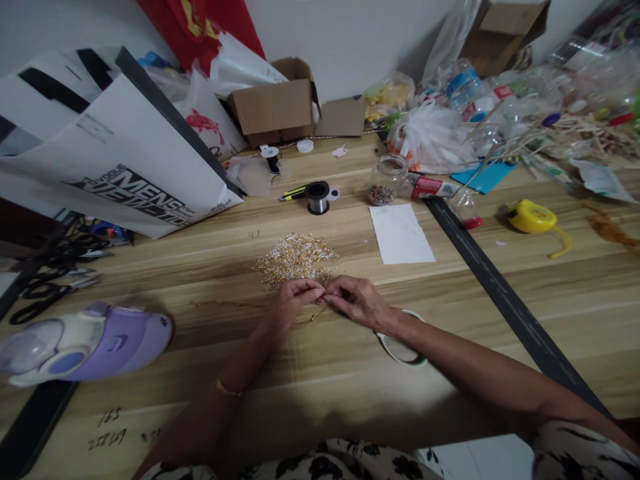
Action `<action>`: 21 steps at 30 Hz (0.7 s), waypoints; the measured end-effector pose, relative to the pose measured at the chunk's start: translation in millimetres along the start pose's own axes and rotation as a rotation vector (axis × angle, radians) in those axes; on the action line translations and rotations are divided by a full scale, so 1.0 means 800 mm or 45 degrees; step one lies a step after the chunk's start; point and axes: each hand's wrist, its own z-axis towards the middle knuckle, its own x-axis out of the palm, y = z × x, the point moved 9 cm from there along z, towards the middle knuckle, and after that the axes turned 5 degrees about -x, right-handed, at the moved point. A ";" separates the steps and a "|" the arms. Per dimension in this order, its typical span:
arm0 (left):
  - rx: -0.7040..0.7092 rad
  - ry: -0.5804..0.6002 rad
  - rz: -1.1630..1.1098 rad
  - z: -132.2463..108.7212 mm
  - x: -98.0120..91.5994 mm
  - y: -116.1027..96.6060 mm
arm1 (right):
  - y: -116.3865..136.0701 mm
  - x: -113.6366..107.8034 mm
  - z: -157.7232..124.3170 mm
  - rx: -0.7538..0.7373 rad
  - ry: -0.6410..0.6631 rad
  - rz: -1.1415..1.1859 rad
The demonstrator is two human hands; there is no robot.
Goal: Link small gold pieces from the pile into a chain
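Note:
My left hand (296, 301) and my right hand (359, 301) meet at the middle of the table, thumbs and forefingers pinched together. Between them they hold a thin gold beaded chain (313, 319). Part of it sags below the fingertips, and another length trails left across the wood. The exact spot being pinched is too small to make out. Just beyond my fingers lies a loose pile of gold and clear beads (295, 259). Under my right wrist shows a pale looped handle (400, 350), like that of scissors, partly covered by the forearm.
Behind the pile stand a wire spool (318, 198), a yellow cutter (293, 193) and a jar of beads (383, 183). White paper (403, 233) and a tape measure (533, 217) lie right. A purple bottle (120, 343), black-handled scissors (45, 293) and a large bag (130, 153) occupy the left.

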 end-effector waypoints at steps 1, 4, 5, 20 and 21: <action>0.005 0.000 0.005 0.000 0.000 0.000 | 0.000 0.000 0.000 0.002 0.002 -0.005; -0.004 -0.007 0.023 0.000 -0.001 0.000 | -0.001 0.000 0.000 0.003 0.000 -0.014; -0.011 -0.013 0.028 0.000 -0.001 0.000 | 0.000 0.000 0.000 0.001 -0.002 -0.012; -0.010 -0.020 0.048 0.001 -0.003 0.002 | 0.001 0.001 0.001 -0.010 0.003 -0.014; -0.015 -0.023 0.048 0.000 -0.003 0.002 | 0.001 0.001 0.001 -0.011 0.004 -0.017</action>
